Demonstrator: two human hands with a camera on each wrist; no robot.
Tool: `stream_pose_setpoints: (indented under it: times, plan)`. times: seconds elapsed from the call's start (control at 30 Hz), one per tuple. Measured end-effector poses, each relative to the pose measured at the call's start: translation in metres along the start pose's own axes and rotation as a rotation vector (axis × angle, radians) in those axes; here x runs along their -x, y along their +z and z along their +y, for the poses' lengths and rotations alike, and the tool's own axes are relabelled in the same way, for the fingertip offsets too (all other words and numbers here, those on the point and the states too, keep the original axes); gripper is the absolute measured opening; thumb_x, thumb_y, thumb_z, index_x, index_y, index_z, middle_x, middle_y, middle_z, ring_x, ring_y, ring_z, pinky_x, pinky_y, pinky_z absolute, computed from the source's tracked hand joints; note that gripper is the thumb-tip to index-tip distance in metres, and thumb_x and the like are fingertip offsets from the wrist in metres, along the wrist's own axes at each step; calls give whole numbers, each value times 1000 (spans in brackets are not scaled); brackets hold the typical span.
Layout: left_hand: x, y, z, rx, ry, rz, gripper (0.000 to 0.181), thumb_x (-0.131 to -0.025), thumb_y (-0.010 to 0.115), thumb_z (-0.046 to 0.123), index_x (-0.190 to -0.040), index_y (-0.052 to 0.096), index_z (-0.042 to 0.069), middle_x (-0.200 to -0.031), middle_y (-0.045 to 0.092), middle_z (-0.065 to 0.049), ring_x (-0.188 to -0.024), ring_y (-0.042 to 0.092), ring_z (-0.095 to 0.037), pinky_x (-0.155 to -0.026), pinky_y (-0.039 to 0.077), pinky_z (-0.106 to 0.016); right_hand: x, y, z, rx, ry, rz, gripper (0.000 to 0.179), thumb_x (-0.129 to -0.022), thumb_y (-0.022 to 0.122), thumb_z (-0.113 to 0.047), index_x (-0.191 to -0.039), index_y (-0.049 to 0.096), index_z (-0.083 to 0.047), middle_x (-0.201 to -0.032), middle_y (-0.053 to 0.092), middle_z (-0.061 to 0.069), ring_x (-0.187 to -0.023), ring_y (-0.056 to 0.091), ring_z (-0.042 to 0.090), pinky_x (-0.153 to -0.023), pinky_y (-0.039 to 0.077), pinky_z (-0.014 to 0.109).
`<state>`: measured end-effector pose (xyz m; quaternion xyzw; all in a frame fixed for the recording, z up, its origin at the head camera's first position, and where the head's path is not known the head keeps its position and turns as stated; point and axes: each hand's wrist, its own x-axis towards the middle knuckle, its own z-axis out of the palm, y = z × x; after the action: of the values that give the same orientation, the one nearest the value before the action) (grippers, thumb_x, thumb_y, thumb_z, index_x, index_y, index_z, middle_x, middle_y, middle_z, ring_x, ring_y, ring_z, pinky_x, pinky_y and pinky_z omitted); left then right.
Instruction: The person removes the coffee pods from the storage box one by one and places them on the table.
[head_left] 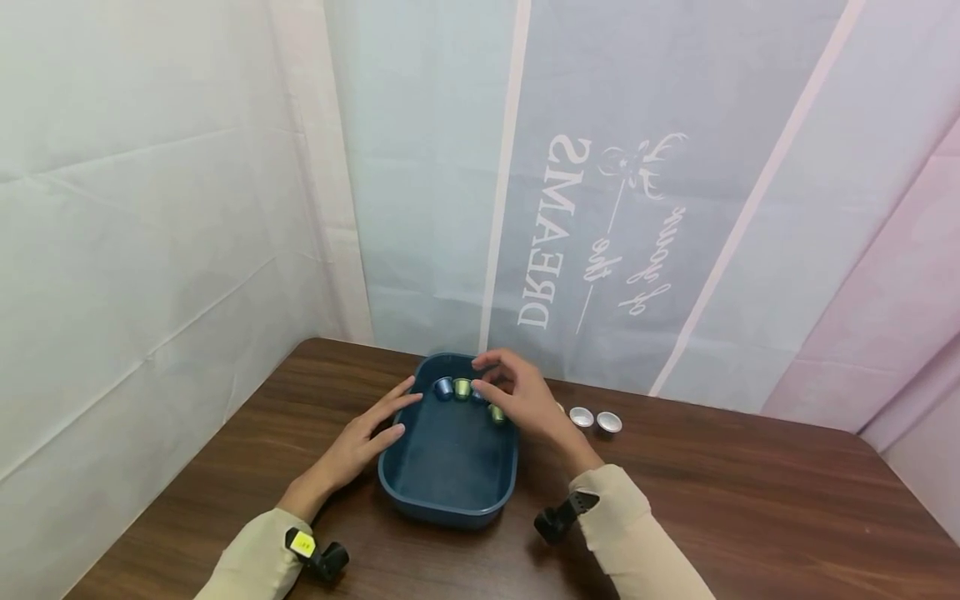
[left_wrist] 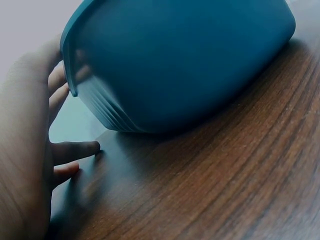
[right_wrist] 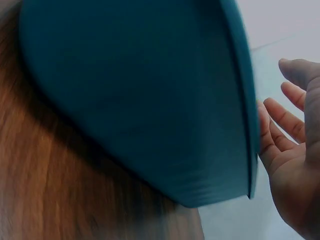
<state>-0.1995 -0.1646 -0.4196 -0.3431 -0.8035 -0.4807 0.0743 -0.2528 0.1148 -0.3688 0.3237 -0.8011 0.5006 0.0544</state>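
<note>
A dark blue plastic basin (head_left: 450, 508) stands on the table, and in it coffee capsules lie near its far end. There I see a blue capsule (head_left: 444, 388), a green capsule (head_left: 462, 388), another blue capsule (head_left: 478, 396) partly behind the right thumb, and a second green capsule (head_left: 497, 413). My right hand (head_left: 528, 402) hangs over the basin's right rim, thumb and fingers apart; in the right wrist view nothing shows between them. With straight, spread fingers, my left hand (head_left: 358, 446) rests at the basin's left rim.
Two capsules with pale faces, a left one (head_left: 581, 417) and a right one (head_left: 609, 422), lie on the brown wooden table (head_left: 720, 492) right of the basin. Another is mostly hidden by the right wrist. A printed curtain (head_left: 420, 208) hangs behind the table.
</note>
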Motion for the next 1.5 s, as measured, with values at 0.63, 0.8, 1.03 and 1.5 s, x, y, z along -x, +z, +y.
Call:
stream_pose_setpoints:
  times: [0.63, 0.8, 1.03, 1.5]
  plan:
    - [1, 4, -27, -28, 12, -1, 46, -101, 45, 11, -147, 40, 16, -158, 19, -5, -142, 19, -30, -103, 23, -65, -26, 20, 5, 264, 48, -237, 42, -92, 67, -27, -128, 55, -10, -125, 58, 10, -94, 62, 14, -78, 52, 31]
    - [2, 4, -29, -18, 9, -1, 46, -101, 45, 11, -147, 40, 17, -158, 19, -4, -143, 18, -29, -103, 22, -65, -31, 24, 6, 310, 86, -247, 38, -92, 66, -22, -126, 55, -9, -123, 59, 10, -95, 62, 14, -76, 52, 31]
    - [1, 4, -28, -27, 16, -5, 46, -101, 45, 14, -147, 40, 13, -158, 18, -5, -143, 18, -27, -103, 24, -63, -36, 27, 7, 321, 113, -293, 42, -91, 67, -21, -129, 54, -8, -125, 58, 10, -100, 61, 19, -80, 51, 34]
    - [2, 3, -29, -17, 16, -1, 48, -100, 48, 8, -147, 40, 15, -158, 19, -5, -142, 20, -27, -103, 26, -62, -46, 39, 14, 395, 116, -329, 42, -91, 67, -17, -130, 55, -9, -118, 60, 9, -91, 61, 17, -75, 51, 33]
